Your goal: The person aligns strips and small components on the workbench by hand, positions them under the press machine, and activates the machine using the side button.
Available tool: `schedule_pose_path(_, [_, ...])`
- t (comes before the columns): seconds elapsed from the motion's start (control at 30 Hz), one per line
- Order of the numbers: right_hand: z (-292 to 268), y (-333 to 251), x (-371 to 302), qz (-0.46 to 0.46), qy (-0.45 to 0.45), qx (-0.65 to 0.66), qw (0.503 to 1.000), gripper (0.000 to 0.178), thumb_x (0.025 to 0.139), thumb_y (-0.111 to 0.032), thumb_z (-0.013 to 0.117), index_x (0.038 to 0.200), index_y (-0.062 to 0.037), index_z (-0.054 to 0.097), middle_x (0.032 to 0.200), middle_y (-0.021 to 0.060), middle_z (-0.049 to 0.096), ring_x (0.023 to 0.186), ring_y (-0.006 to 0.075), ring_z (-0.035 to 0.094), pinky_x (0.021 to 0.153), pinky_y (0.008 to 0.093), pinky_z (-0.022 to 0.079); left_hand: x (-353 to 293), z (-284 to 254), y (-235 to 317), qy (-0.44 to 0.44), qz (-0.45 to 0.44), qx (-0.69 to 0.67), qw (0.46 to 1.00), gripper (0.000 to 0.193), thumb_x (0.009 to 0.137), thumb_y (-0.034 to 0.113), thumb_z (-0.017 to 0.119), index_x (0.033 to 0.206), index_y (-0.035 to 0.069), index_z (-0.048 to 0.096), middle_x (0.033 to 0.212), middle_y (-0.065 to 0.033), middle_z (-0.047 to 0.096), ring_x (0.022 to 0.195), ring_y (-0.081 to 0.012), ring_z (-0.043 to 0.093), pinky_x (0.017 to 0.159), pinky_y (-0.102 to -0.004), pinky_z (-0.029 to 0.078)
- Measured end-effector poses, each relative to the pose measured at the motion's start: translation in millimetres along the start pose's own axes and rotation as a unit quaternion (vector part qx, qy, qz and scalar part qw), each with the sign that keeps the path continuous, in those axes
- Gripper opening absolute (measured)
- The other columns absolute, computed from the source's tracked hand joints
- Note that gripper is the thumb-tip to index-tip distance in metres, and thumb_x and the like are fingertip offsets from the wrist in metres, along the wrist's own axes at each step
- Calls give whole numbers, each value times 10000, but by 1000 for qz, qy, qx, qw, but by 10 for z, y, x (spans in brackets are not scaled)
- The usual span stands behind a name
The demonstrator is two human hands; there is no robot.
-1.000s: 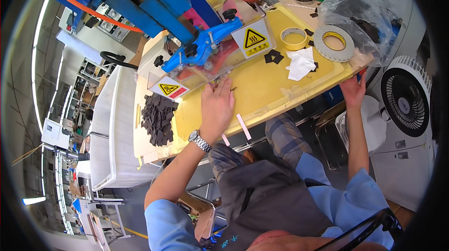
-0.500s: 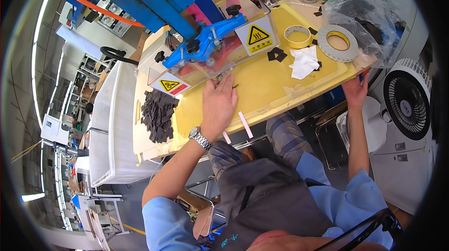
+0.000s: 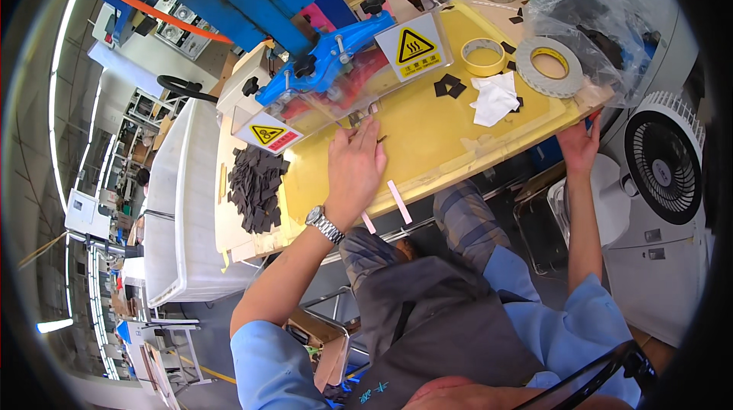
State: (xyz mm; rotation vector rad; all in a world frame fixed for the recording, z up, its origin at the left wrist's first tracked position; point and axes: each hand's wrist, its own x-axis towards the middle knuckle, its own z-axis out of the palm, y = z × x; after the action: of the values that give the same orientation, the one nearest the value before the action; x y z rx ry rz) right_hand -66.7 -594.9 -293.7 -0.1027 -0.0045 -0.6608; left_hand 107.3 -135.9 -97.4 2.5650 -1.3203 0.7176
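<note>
My left hand, a metal watch on its wrist, lies on the yellow work surface with fingers stretched forward. Its fingertips reach the front of the clear guard on a blue press; small parts there are too tiny to name. Out at the table's right edge, my right hand has its fingers raised and apart beside a small red part. Whether they touch that part is unclear. A pile of black fabric-like pieces lies left of my left hand.
Right of the press are a yellow tape roll, a larger white roll, a crumpled white sheet and a clear plastic bag. Two pink strips overhang the front edge. A fan stands at right, a white bin at left.
The press's blue clamp and its clear guard have risen slightly, showing more of the space at my left fingertips. Both hands stay nearly where they were.
</note>
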Motion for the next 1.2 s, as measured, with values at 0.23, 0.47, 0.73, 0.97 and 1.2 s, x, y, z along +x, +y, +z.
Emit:
schedule_pose_path(0.23, [50,8,-17,-2,8,-3,1000,765,1094,-540,601,1676,-89,397,1754,164,386,1633,348,326,1335,578,233,15,-16,17,7,0,10,1000,467,927,118,713,1374,-16,688,1428,-157,725,1113,-346,642,997,-460,532])
schedule_pose_path(0.47, [133,17,-51,-4,12,-3,1000,762,1099,-544,596,1673,-83,398,1757,162,385,1635,350,324,1334,587,229,12,-36,10,3,7,17,1000,473,929,123,711,1382,-14,681,1446,-158,712,1118,-350,643,990,-468,540])
schedule_pose_path(0.73, [125,-2,-64,7,8,0,1000,755,1099,-559,590,1660,-81,422,1747,163,401,1632,348,331,1334,589,223,7,-88,27,-34,25,85,995,440,977,185,688,1376,0,678,1435,-157,701,1130,-340,652,978,-467,539])
schedule_pose_path(0.97, [-2,-60,-8,34,-30,13,999,728,1094,-568,597,1628,-87,478,1732,149,431,1621,338,353,1336,586,216,-108,-217,-143,-80,-14,113,990,347,969,210,704,1257,16,705,1308,-146,737,1107,-321,672,963,-470,533])
schedule_pose_path(1.2, [-117,-101,34,70,-118,21,990,712,1089,-558,614,1617,-95,496,1717,146,454,1621,336,354,1339,590,204,-332,-412,-489,-91,-45,132,986,267,946,209,735,1114,2,737,1157,-150,769,1004,-331,697,877,-459,555])
